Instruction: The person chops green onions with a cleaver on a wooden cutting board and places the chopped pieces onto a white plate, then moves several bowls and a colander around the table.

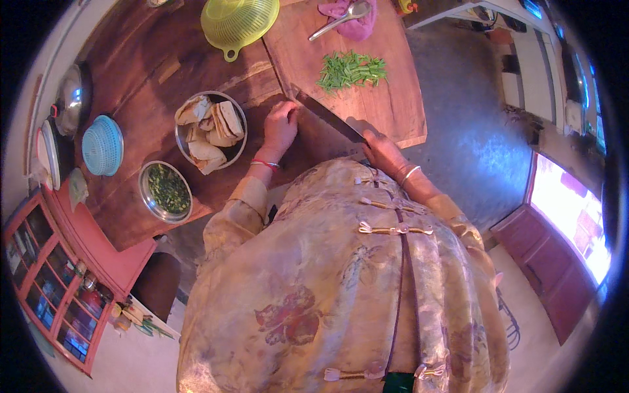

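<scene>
My right hand (385, 153) grips the handle of a long, dark-bladed kitchen knife (330, 116). The blade lies slantwise along the near left edge of a wooden cutting board (393, 115). Farther up the board is a loose pile of chopped green stalks (351, 71). My left hand (281, 126), fingers curled in, is over the wooden table (132, 78) near the knife's far end; nothing shows in it. To its left stands a metal bowl (244, 110) of cut flatbread wedges (227, 120). Closer to me, a smaller metal bowl (184, 216) holds chopped greens (168, 189).
A yellow-green colander (241, 22) sits at the table's far side. A metal spoon (339, 20) rests on a pink cloth (357, 30) on the board. A blue plastic basket (102, 146) and a metal lid (71, 98) are at left. A red glazed cabinet (56, 290) stands beyond.
</scene>
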Tool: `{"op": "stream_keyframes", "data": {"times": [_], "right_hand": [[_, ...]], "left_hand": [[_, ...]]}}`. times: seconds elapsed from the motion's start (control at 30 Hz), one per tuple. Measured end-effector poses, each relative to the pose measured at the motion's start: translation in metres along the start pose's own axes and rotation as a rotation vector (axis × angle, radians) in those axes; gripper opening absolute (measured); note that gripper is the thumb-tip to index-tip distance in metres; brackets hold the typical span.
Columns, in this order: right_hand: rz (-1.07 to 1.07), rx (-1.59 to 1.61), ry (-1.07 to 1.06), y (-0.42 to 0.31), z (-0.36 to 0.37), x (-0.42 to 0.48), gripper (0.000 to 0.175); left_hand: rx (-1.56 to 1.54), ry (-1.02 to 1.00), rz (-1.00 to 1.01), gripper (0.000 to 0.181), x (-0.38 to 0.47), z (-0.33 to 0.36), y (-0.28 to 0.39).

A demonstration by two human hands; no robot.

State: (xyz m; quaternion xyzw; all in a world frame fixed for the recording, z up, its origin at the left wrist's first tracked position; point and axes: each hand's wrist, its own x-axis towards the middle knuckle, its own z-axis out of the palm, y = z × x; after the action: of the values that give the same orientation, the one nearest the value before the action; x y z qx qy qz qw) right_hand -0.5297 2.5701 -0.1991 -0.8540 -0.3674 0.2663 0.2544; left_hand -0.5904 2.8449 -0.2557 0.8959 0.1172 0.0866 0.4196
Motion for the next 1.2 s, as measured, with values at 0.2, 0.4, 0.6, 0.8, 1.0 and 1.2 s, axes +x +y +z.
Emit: {"op": "stream_keyframes", "data": {"times": [0.2,0.4,0.6,0.8,1.0,1.2], "right_hand": [[0.190,0.076,0.162,0.013,-0.014,0.003,0.025],[0.201,0.106,0.348,0.015,-0.032,-0.007,0.027],[0.505,0.535,0.201,-0.005,-0.036,-0.013,0.022],[0.481,0.655,0.211,-0.003,-0.029,-0.013,0.019],[0.255,0.199,0.231,-0.016,-0.029,-0.013,0.025],[0.211,0.125,0.141,-0.011,-0.021,-0.014,0.019]], "left_hand": [[0.035,-0.037,-0.018,0.011,-0.002,0.000,0.005],[0.023,-0.045,0.009,0.007,0.004,0.002,0.005],[0.005,-0.010,0.082,0.005,0.009,0.009,0.011],[0.018,-0.011,0.209,0.010,0.020,0.024,0.027],[0.151,-0.042,0.153,0.009,0.044,0.039,0.021],[0.166,-0.072,0.148,0.009,0.043,0.043,0.016]]}}
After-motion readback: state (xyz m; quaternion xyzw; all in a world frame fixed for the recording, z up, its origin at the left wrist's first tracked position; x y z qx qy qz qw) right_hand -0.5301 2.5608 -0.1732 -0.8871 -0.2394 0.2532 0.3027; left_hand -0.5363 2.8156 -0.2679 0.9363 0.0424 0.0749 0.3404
